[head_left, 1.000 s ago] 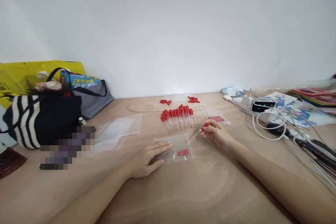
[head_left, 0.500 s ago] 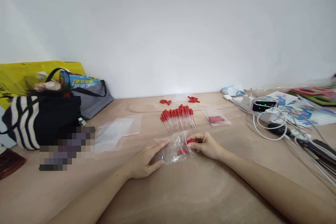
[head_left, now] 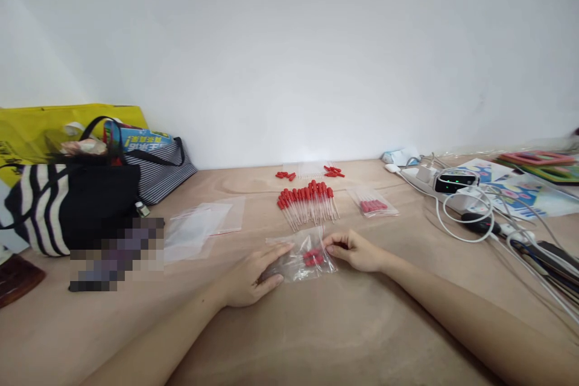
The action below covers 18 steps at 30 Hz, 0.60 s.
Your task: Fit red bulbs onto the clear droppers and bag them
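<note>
A clear plastic bag [head_left: 294,268] lies at the middle of the table with red dropper bulbs [head_left: 313,257] inside. My left hand [head_left: 251,274] holds the bag's left end, its index finger on the upper side and its thumb near the lower edge. At the right end, my right hand [head_left: 353,251] has thumb and index finger closed on the bag's edge beside the bulbs. Just beyond the bag lies a row of glass droppers [head_left: 310,202] with red bulbs. To their right is a filled bag of red-bulbed droppers [head_left: 373,204].
Flat clear bags [head_left: 199,229] are stacked at the left. Loose red bulbs [head_left: 284,175] and more bulbs [head_left: 333,171] lie near the wall, with glass tubes between. Handbags [head_left: 99,205] stand far left; a power strip [head_left: 425,175] with tangled cables is at the right.
The red bulb in my right fingers has gone into the bag and now lies by the other bulbs. My right fingers remain at the bag's edge; my left hand has hardly moved.
</note>
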Each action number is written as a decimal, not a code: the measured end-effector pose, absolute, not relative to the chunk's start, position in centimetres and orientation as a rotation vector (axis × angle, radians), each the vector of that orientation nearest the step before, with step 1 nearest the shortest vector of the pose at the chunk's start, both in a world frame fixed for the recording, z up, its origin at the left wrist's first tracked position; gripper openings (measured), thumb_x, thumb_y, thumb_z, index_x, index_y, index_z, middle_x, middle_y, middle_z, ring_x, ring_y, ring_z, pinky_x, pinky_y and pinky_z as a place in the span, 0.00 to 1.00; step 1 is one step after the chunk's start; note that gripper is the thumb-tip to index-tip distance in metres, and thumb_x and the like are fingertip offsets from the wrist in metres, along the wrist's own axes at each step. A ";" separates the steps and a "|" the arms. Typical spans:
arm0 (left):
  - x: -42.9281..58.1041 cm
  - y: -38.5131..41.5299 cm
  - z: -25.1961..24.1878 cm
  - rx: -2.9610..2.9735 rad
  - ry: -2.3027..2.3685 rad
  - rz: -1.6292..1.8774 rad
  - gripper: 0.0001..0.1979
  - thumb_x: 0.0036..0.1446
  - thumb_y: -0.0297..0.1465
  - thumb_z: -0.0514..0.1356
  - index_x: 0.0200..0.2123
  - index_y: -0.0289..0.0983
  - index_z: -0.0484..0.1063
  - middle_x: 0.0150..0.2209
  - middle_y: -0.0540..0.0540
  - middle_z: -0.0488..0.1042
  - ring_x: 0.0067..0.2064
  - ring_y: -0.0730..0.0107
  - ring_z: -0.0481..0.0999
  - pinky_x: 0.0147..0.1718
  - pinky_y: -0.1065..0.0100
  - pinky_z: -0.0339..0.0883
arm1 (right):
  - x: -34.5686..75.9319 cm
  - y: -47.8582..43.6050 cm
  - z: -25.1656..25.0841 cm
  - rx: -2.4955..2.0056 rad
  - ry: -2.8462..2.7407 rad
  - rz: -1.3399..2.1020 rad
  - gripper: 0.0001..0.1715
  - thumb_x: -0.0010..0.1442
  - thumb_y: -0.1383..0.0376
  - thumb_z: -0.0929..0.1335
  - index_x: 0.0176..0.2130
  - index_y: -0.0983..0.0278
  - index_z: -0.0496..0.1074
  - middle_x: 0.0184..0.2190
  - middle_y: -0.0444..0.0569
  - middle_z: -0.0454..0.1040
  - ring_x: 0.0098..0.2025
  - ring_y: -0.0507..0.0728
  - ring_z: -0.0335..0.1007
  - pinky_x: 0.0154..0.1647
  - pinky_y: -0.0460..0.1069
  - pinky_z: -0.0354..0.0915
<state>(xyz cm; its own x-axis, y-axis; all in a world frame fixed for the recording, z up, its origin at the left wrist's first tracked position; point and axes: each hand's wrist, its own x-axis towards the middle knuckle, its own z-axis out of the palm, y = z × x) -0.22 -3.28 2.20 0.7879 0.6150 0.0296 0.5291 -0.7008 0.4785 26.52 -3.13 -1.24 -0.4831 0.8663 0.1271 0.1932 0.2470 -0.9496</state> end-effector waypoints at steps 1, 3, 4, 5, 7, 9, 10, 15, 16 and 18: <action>-0.2 -3.2 2.2 2.530 0.847 0.258 0.25 0.58 0.33 0.50 0.59 0.45 0.51 0.60 0.48 0.53 0.59 0.60 0.54 0.56 0.56 0.51 | 26.7 -2.9 -1.3 -0.976 -1.797 1.263 0.11 0.51 0.58 0.66 0.30 0.63 0.72 0.26 0.44 0.71 0.27 0.51 0.62 0.30 0.46 0.58; -0.2 -3.1 2.1 2.533 0.834 0.248 0.22 0.58 0.33 0.50 0.57 0.46 0.55 0.60 0.48 0.53 0.60 0.59 0.53 0.56 0.54 0.49 | 27.1 -1.9 -1.5 -1.044 -1.679 1.182 0.12 0.48 0.57 0.67 0.29 0.64 0.72 0.24 0.43 0.70 0.26 0.50 0.62 0.28 0.45 0.58; -0.2 -3.1 2.1 2.532 0.835 0.240 0.22 0.58 0.33 0.50 0.56 0.46 0.56 0.60 0.48 0.52 0.60 0.58 0.52 0.56 0.54 0.49 | 27.3 -1.2 -1.5 -1.107 -1.630 1.077 0.11 0.48 0.58 0.68 0.28 0.64 0.71 0.23 0.43 0.70 0.25 0.50 0.61 0.27 0.45 0.58; -0.2 -3.1 2.0 2.531 0.839 0.231 0.21 0.58 0.33 0.50 0.56 0.46 0.57 0.60 0.48 0.52 0.60 0.58 0.52 0.56 0.54 0.48 | 27.6 -0.4 -1.6 -1.177 -1.594 0.950 0.11 0.47 0.58 0.67 0.27 0.64 0.71 0.22 0.43 0.70 0.23 0.50 0.61 0.26 0.45 0.58; -0.2 -3.0 2.0 2.533 0.851 0.218 0.22 0.58 0.33 0.50 0.56 0.45 0.57 0.60 0.47 0.52 0.60 0.59 0.52 0.56 0.53 0.48 | 28.1 1.8 -1.5 -1.357 -1.564 0.617 0.08 0.46 0.60 0.67 0.24 0.64 0.70 0.21 0.43 0.70 0.22 0.50 0.60 0.26 0.46 0.58; -0.2 -3.1 2.0 2.538 0.857 0.210 0.22 0.58 0.33 0.50 0.56 0.45 0.57 0.60 0.47 0.52 0.60 0.59 0.52 0.56 0.53 0.48 | 28.4 4.4 -1.2 -1.432 -1.514 0.523 0.07 0.45 0.62 0.66 0.24 0.64 0.70 0.22 0.45 0.70 0.24 0.52 0.62 0.29 0.48 0.60; -0.2 -3.1 2.0 2.541 0.856 0.208 0.22 0.58 0.33 0.50 0.57 0.44 0.56 0.60 0.47 0.52 0.60 0.59 0.52 0.56 0.53 0.48 | 28.5 5.7 -1.1 -1.461 -1.487 0.493 0.07 0.46 0.63 0.66 0.26 0.64 0.71 0.23 0.46 0.71 0.25 0.53 0.63 0.31 0.49 0.60; -0.2 -3.2 2.1 2.536 0.852 0.196 0.22 0.58 0.33 0.51 0.57 0.44 0.56 0.60 0.46 0.52 0.60 0.60 0.51 0.56 0.54 0.48 | 28.3 11.2 -0.7 -1.506 -1.433 0.424 0.12 0.49 0.64 0.63 0.32 0.66 0.73 0.35 0.54 0.73 0.40 0.59 0.65 0.45 0.53 0.57; -0.2 -3.2 2.1 2.532 0.850 0.192 0.23 0.58 0.33 0.51 0.57 0.44 0.56 0.60 0.46 0.51 0.60 0.60 0.51 0.56 0.54 0.48 | 28.3 12.0 -0.7 -1.503 -1.432 0.426 0.11 0.49 0.64 0.64 0.32 0.66 0.73 0.36 0.54 0.72 0.43 0.59 0.64 0.46 0.53 0.56; -0.3 -3.3 2.2 2.524 0.844 0.186 0.23 0.58 0.33 0.51 0.57 0.45 0.55 0.61 0.48 0.51 0.60 0.60 0.51 0.56 0.54 0.48 | 28.3 13.0 -0.9 -1.491 -1.439 0.454 0.09 0.49 0.64 0.64 0.29 0.65 0.73 0.35 0.53 0.73 0.45 0.60 0.63 0.47 0.53 0.55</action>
<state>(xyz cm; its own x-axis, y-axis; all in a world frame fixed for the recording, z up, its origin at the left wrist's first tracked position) -0.25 -3.25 2.21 0.8019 0.5972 -0.0197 0.5337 -0.7010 0.4730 28.26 13.01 -0.88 0.2293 0.9087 0.3488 0.5436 0.1777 -0.8203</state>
